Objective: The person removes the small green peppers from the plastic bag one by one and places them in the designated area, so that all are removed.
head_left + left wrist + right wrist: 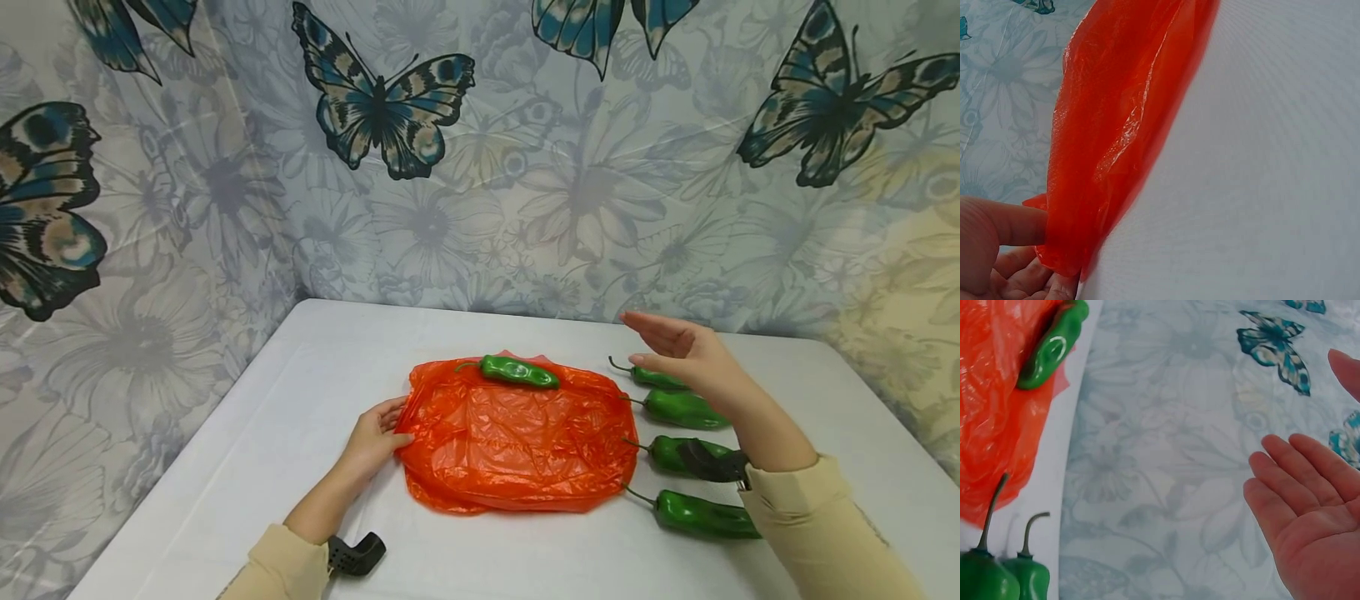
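Observation:
A red-orange plastic bag [517,442] lies flat and wrinkled on the white table. Its left edge sits between the thumb and fingers of my left hand [377,437], which pinches it; the left wrist view shows the thumb on top of the bag [1116,125]. One green pepper [520,372] rests across the bag's far edge. My right hand [686,354] is raised over the far end of a column of several green peppers, fingers extended and thumb apart. In the right wrist view its palm [1316,544] holds nothing.
Lined up along the bag's right side are the peppers, such as the nearest one [705,515], stems pointing left towards the bag. Behind the white table [360,333] hangs a butterfly-and-flower patterned cloth [435,225]. A black wrist device [357,554] is near the left sleeve.

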Motion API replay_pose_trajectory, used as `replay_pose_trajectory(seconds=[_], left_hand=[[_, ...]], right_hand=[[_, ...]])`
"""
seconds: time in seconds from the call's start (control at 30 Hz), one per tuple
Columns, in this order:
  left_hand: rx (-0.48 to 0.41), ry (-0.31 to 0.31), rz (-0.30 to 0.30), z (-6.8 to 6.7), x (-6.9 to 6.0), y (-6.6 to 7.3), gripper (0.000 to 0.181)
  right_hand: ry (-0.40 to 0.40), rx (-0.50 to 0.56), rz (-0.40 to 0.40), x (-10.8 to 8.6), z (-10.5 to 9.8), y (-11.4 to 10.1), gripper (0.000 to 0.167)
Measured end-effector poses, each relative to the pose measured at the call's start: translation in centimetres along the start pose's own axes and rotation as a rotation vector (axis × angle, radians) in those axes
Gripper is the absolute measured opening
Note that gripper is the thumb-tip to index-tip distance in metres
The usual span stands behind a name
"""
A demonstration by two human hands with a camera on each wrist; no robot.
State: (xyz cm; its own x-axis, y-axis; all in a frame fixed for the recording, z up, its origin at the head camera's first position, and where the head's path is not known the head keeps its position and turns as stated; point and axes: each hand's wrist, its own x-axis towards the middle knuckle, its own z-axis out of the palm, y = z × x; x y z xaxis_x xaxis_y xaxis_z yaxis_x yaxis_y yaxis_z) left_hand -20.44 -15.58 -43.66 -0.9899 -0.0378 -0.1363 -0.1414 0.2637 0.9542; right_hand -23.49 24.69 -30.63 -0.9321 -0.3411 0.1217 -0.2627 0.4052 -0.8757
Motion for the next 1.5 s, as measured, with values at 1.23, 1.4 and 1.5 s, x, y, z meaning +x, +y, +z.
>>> replay_pose_trajectory(seconds=[1.23, 1.4, 1.5], left_hand=[[-0.005, 0.004, 0.029, -0.1, -0.1, 0.1, 0.056], [-0.004, 0.011, 0.020, -0.1, -0.1, 0.1, 0.056], [-0.002, 0.008, 0.023, 0.0, 0.0, 0.0, 0.056]], right_hand=[[-0.158, 0.060, 0.094, 8.7, 5.6, 1.8, 0.059], [-0.174, 0.044, 0.072, 9.6, 6.7, 2.1, 0.057], [-0.184, 0.052, 0.078, 9.9, 7.3, 2.2, 0.056]])
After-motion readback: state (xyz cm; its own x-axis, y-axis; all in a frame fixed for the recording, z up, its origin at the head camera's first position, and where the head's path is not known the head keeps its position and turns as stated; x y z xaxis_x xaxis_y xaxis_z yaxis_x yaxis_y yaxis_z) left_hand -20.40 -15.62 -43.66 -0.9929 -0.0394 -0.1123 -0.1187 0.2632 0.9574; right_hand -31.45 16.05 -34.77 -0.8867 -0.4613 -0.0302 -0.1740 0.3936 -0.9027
